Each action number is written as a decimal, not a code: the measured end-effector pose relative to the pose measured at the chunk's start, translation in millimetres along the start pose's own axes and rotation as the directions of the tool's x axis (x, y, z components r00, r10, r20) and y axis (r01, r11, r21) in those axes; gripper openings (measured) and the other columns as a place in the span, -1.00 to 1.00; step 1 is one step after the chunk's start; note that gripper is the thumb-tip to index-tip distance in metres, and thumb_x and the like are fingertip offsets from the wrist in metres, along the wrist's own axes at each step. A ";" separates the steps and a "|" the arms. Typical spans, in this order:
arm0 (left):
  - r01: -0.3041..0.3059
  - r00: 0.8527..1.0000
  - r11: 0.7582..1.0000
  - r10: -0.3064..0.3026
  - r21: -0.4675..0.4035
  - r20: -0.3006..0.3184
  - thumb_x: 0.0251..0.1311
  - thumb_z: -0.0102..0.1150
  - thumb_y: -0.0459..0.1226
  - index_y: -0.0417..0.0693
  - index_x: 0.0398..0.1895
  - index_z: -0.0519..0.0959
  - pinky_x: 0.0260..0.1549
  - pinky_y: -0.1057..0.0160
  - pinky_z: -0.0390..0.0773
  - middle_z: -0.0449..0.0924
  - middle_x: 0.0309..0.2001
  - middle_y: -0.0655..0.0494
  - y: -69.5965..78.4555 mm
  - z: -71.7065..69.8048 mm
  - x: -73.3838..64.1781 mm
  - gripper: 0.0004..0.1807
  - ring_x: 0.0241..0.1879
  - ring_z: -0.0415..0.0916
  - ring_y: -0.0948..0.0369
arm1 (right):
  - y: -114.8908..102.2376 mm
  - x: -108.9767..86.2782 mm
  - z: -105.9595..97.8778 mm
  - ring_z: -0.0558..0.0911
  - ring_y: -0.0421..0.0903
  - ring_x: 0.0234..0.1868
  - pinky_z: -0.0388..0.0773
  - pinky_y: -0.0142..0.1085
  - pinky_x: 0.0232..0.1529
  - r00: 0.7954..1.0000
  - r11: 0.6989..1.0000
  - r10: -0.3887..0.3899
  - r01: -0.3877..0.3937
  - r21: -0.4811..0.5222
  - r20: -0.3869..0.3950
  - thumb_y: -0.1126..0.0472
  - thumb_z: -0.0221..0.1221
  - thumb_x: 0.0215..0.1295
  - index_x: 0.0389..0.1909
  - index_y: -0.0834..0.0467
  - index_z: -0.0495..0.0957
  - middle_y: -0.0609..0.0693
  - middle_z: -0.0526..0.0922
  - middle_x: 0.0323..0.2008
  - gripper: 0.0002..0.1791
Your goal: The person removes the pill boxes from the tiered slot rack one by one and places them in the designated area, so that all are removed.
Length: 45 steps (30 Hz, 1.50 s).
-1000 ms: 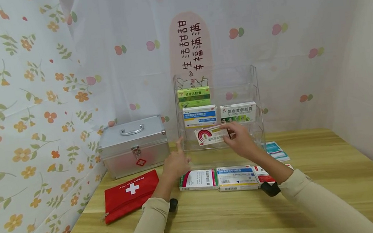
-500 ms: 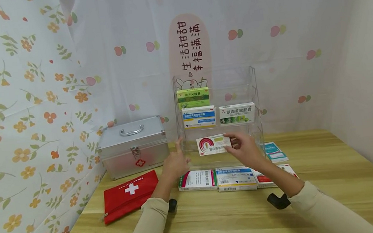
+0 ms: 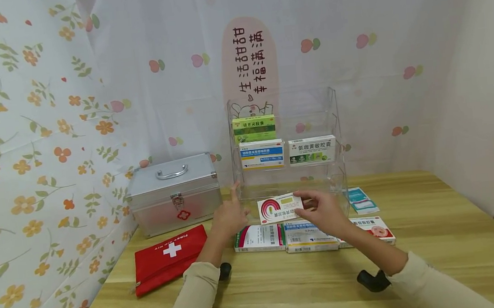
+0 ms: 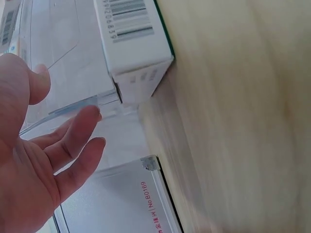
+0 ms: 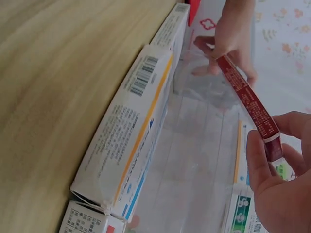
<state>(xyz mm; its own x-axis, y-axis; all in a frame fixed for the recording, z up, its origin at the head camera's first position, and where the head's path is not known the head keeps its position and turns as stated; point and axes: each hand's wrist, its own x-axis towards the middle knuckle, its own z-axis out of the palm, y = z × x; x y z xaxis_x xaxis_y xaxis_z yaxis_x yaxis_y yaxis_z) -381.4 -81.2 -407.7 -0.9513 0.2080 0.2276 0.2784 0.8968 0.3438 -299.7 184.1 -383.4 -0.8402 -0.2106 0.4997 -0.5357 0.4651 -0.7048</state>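
White card with red arcs makes up the capsule box (image 3: 280, 208) held in the air before the clear rack (image 3: 308, 180), above the back edges of the boxes lying on the tabletop (image 3: 288, 290). Its long axis runs left to right, roughly along the tabletop's back edge, with the right end tipped slightly higher. The arcs point toward the tabletop's left edge, and the large print stands upside down. In the right wrist view its narrow dark-red side faces the camera.

The right hand (image 3: 323, 212) pinches the box's right end, thumb on one side and fingers on the other, the gap between them only as wide as the thin box. The left hand (image 3: 230, 217) holds nothing: its index finger is extended beside the rack's left edge, the other fingers are loosely bent, and the thumb stands well apart. Whether it touches the rack, I cannot tell.

Near the tabletop's back left corner stands a silver case (image 3: 158, 211), with a red pouch (image 3: 168, 265) in front, by the left edge. A teal packet (image 3: 363, 200) lies right of the rack.
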 end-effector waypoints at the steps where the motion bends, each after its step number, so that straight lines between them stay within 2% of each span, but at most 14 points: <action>1: -0.007 1.000 1.000 0.006 -0.001 -0.002 0.26 0.26 -0.10 0.15 0.54 -0.22 -0.63 0.17 0.46 0.42 -0.62 0.03 -0.8 -0.2 -0.2 -0.01 -0.64 0.42 0.13 | -0.1 -1.8 1.1 0.72 0.04 -0.19 0.65 -0.32 -0.27 1.000 1.000 0.012 -0.012 0.002 0.008 0.38 0.35 0.20 0.14 0.29 0.58 0.19 0.66 -0.07 -0.55; 8: -0.037 0.999 0.995 0.037 -0.091 0.006 0.27 0.28 -0.10 0.20 0.55 -0.20 -0.66 0.20 0.41 0.39 -0.64 0.05 -5.6 -3.6 -3.5 -0.01 -0.68 0.37 0.14 | -8.2 -15.4 9.3 0.72 0.04 -0.22 0.66 -0.29 -0.26 0.993 0.993 0.081 -0.088 0.076 0.086 0.43 0.33 0.18 0.12 0.35 0.57 0.25 0.64 -0.06 -0.55; 14: -0.075 0.995 0.981 0.062 -0.178 -0.074 0.19 0.37 -0.10 0.24 0.55 -0.03 -0.65 0.18 0.34 0.35 -0.65 0.00 -12.0 -4.4 -5.2 -0.03 -0.65 0.29 0.15 | -13.9 -25.0 15.5 0.70 0.00 -0.27 0.65 -0.31 -0.36 0.974 0.979 0.139 -0.162 0.126 0.179 0.42 0.32 0.19 0.10 0.38 0.57 0.26 0.64 -0.10 -0.58; 16: -0.095 0.992 0.978 0.078 -0.188 -0.099 0.16 0.40 -0.11 0.23 0.54 0.01 -0.60 0.15 0.40 0.47 -0.53 -0.05 -13.4 -4.0 -5.3 -0.03 -0.58 0.36 0.11 | -15.7 -28.5 17.0 0.69 0.00 -0.28 0.65 -0.30 -0.40 0.964 0.969 0.161 -0.195 0.150 0.211 0.40 0.32 0.20 0.11 0.38 0.56 0.26 0.64 -0.10 -0.57; 18: -0.109 0.989 0.976 0.088 -0.190 -0.115 0.15 0.42 -0.12 0.25 0.53 0.05 -0.46 0.07 0.52 0.60 -0.28 -0.11 -14.2 -3.3 -5.5 -0.05 -0.39 0.51 0.05 | -17.0 -32.0 18.4 0.69 -0.02 -0.29 0.64 -0.30 -0.44 0.955 0.959 0.182 -0.225 0.171 0.236 0.39 0.31 0.21 0.11 0.39 0.55 0.25 0.64 -0.11 -0.57; 20: -0.117 0.988 0.973 0.094 -0.199 -0.121 0.14 0.43 -0.14 0.27 0.51 0.08 -0.29 -0.04 0.58 0.60 0.00 -0.14 -14.2 -3.3 -5.9 -0.07 -0.16 0.58 -0.04 | -18.3 -35.1 19.3 0.69 -0.04 -0.30 0.63 -0.30 -0.47 0.950 0.957 0.182 -0.230 0.175 0.252 0.37 0.31 0.22 0.10 0.41 0.55 0.25 0.64 -0.11 -0.58; 22: -0.120 0.988 0.972 0.096 -0.204 -0.125 0.13 0.44 -0.16 0.28 0.50 0.10 -0.17 -0.13 0.58 0.54 0.16 -0.14 -13.8 -4.0 -6.2 -0.07 0.01 0.56 -0.09 | -19.4 -38.1 20.0 0.69 -0.05 -0.33 0.63 -0.27 -0.48 0.944 0.950 0.187 -0.244 0.194 0.271 0.36 0.30 0.24 0.10 0.43 0.54 0.25 0.65 -0.12 -0.58; 23: -0.121 0.987 0.972 0.097 -0.202 -0.124 0.13 0.44 -0.16 0.29 0.50 0.10 -0.15 -0.13 0.58 0.53 0.17 -0.14 -13.6 -4.6 -6.1 -0.07 0.03 0.55 -0.09 | -19.9 -39.3 20.2 0.69 -0.04 -0.34 0.63 -0.27 -0.49 0.942 0.948 0.189 -0.248 0.198 0.278 0.35 0.29 0.25 0.10 0.43 0.54 0.25 0.64 -0.12 -0.58; 26: -0.124 0.988 0.970 0.102 -0.207 -0.118 0.13 0.44 -0.16 0.28 0.50 0.10 -0.31 -0.02 0.59 0.59 -0.12 -0.08 -13.2 -6.8 -5.6 -0.07 -0.17 0.56 -0.01 | -21.7 -42.5 20.1 0.68 0.04 -0.40 0.63 -0.17 -0.52 0.931 0.938 0.206 -0.275 0.210 0.301 0.34 0.27 0.27 0.12 0.43 0.52 0.24 0.63 -0.13 -0.58; 30: -0.118 0.991 0.965 0.099 -0.236 -0.088 0.14 0.42 -0.18 0.24 0.50 0.10 -0.54 0.17 0.45 0.43 -0.49 0.02 -12.7 -11.0 -4.7 -0.09 -0.49 0.43 0.10 | -22.4 -45.4 20.1 0.69 0.08 -0.39 0.63 -0.09 -0.53 0.923 0.936 0.219 -0.291 0.201 0.318 0.34 0.26 0.27 0.13 0.42 0.52 0.22 0.62 -0.13 -0.58; 32: -0.117 0.992 0.960 0.101 -0.253 -0.074 0.15 0.41 -0.20 0.21 0.49 0.11 -0.58 0.20 0.42 0.45 -0.49 -0.01 -12.3 -13.1 -4.2 -0.10 -0.56 0.40 0.14 | -22.1 -47.4 20.2 0.70 0.04 -0.37 0.63 -0.12 -0.53 0.920 0.935 0.223 -0.295 0.195 0.322 0.34 0.26 0.27 0.12 0.42 0.53 0.21 0.62 -0.12 -0.59; 35: -0.120 0.992 0.955 0.108 -0.273 -0.060 0.14 0.41 -0.23 0.18 0.49 0.12 -0.61 0.21 0.40 0.56 -0.34 -0.10 -12.5 -14.9 -3.8 -0.11 -0.61 0.39 0.19 | -21.7 -50.4 21.0 0.71 0.00 -0.33 0.63 -0.16 -0.53 0.911 0.929 0.239 -0.315 0.192 0.337 0.34 0.25 0.28 0.11 0.42 0.53 0.21 0.62 -0.11 -0.60; 38: -0.120 0.993 0.952 0.109 -0.281 -0.055 0.14 0.40 -0.25 0.17 0.48 0.12 -0.62 0.21 0.40 0.58 -0.21 -0.11 -12.2 -15.5 -3.1 -0.11 -0.61 0.41 0.21 | -22.7 -53.0 22.1 0.72 -0.01 -0.30 0.63 -0.20 -0.51 0.897 0.917 0.268 -0.349 0.192 0.351 0.33 0.25 0.29 0.11 0.41 0.53 0.19 0.62 -0.12 -0.60; 45: -0.074 0.997 0.970 0.070 -0.230 -0.021 0.17 0.39 -0.22 0.23 0.49 0.06 -0.65 0.23 0.43 0.43 -0.52 0.05 -9.4 -15.6 -0.5 -0.10 -0.64 0.40 0.18 | -26.9 -56.6 24.5 0.69 -0.01 -0.33 0.65 -0.20 -0.48 0.881 0.908 0.294 -0.379 0.180 0.372 0.33 0.27 0.27 0.11 0.40 0.52 0.17 0.61 -0.11 -0.59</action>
<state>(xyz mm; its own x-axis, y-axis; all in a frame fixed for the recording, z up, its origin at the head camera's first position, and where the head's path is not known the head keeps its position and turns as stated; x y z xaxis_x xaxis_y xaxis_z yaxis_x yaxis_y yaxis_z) -381.5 -95.8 -396.9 -0.9262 0.2623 0.2707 0.3706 0.7651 0.5266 -239.7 162.5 -405.1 -0.9283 -0.3689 0.0457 -0.1834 0.3476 -0.9195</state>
